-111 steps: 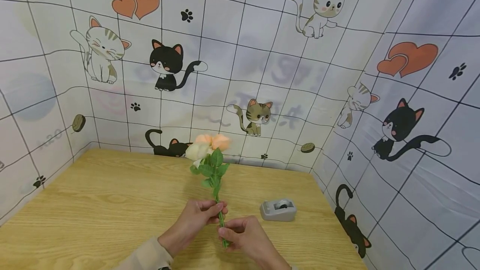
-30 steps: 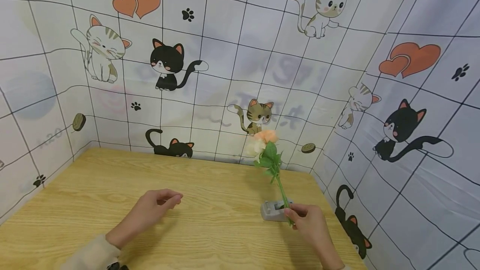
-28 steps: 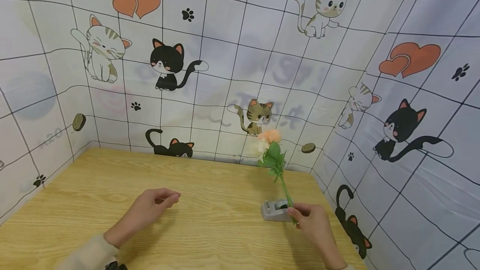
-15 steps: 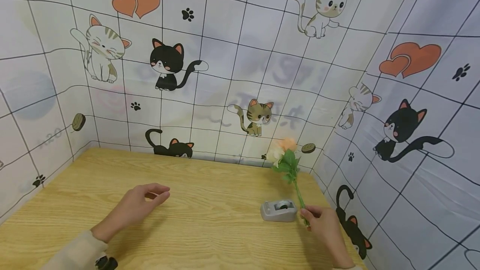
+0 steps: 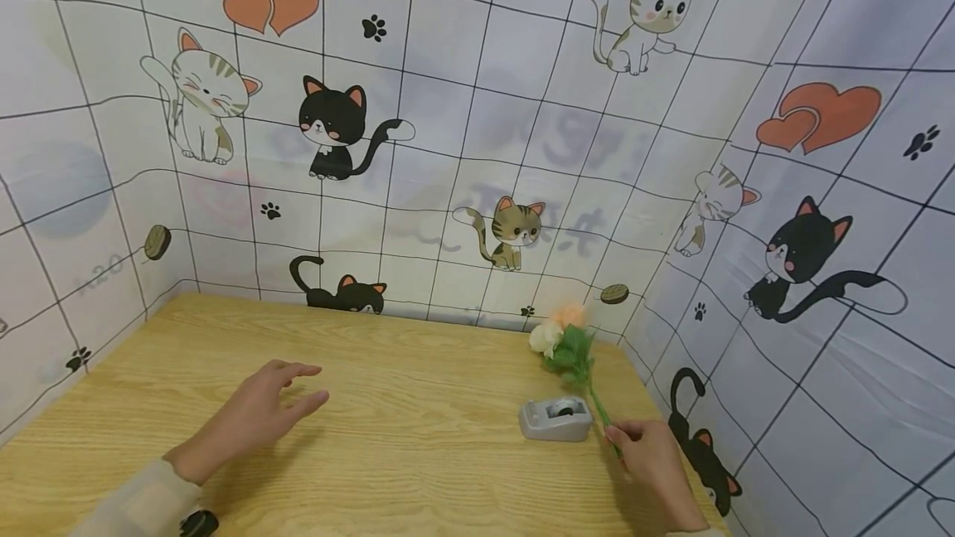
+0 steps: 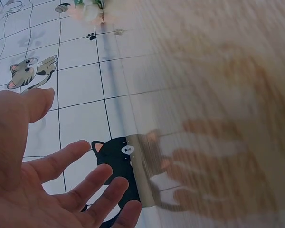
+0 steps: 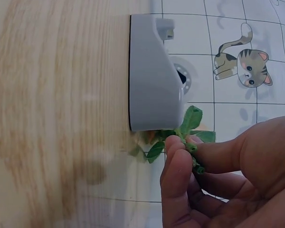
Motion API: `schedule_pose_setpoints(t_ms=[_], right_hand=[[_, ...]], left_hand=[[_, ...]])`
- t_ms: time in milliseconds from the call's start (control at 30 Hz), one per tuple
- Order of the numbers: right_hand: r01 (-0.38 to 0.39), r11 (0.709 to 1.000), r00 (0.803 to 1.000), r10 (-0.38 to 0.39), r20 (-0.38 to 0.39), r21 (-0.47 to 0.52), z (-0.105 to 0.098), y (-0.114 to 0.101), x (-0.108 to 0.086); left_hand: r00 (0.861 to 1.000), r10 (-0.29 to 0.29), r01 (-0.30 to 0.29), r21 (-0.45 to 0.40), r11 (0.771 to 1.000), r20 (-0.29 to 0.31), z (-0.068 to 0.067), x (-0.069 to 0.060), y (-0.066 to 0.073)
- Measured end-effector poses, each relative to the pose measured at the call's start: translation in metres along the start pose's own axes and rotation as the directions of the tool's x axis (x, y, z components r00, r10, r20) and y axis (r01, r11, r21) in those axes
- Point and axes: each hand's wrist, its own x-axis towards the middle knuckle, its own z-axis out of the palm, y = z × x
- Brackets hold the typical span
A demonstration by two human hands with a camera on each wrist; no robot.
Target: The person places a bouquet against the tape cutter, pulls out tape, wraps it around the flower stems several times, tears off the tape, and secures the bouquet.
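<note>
My right hand [image 5: 652, 458] pinches the lower stems [image 5: 600, 411] of a small rose bunch, just right of a grey tape dispenser [image 5: 555, 421]. A white rose [image 5: 546, 339] and a blurred peach rose [image 5: 571, 316] lean toward the back wall, above green leaves [image 5: 573, 350]. In the right wrist view, cut stem ends [image 7: 198, 167] poke out between thumb and fingers, and the dispenser [image 7: 152, 80] partly hides the leaves and blooms. Over the left part of the table, my left hand [image 5: 249, 413] holds nothing, with thumb and fingers spread [image 6: 78, 192].
A wood-grain table [image 5: 418, 471] reaches back to a cat-print wall covering [image 5: 425, 106], which also rises along the right side. The dispenser carries a roll of tape [image 5: 564, 411]. A black watch [image 5: 199, 523] sits at the left cuff.
My left hand has let go of the stems, moved left and spread its fingers. My right hand has carried the roses right, past the tape dispenser, and lowered the blooms toward the table.
</note>
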Motion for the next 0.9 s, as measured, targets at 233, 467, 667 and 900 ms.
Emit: schedule_pose_setpoints(t_ms=[233,467,667,900], right_hand=[[-0.032,0.998,0.999,0.030,0.022,0.060,0.002,0.005,-0.001],[-0.034,0.999,0.999,0.034,0.032,-0.018,0.004,0.010,0.002],[-0.002,0.985,1.000,0.003,0.007,-0.174,0.004,0.010,0.002],[0.095,0.972,0.992,-0.110,-0.056,-0.213,0.007,-0.003,0.000]], left_hand=[[1.000,0.018,-0.018,0.028,0.999,-0.002,0.000,-0.002,-0.005],[1.000,-0.007,0.006,0.047,0.999,0.019,-0.004,-0.003,-0.009],[1.000,-0.015,0.013,0.078,0.997,0.017,-0.008,-0.002,-0.009],[1.000,-0.024,0.022,0.131,0.991,0.010,-0.007,-0.002,-0.012]])
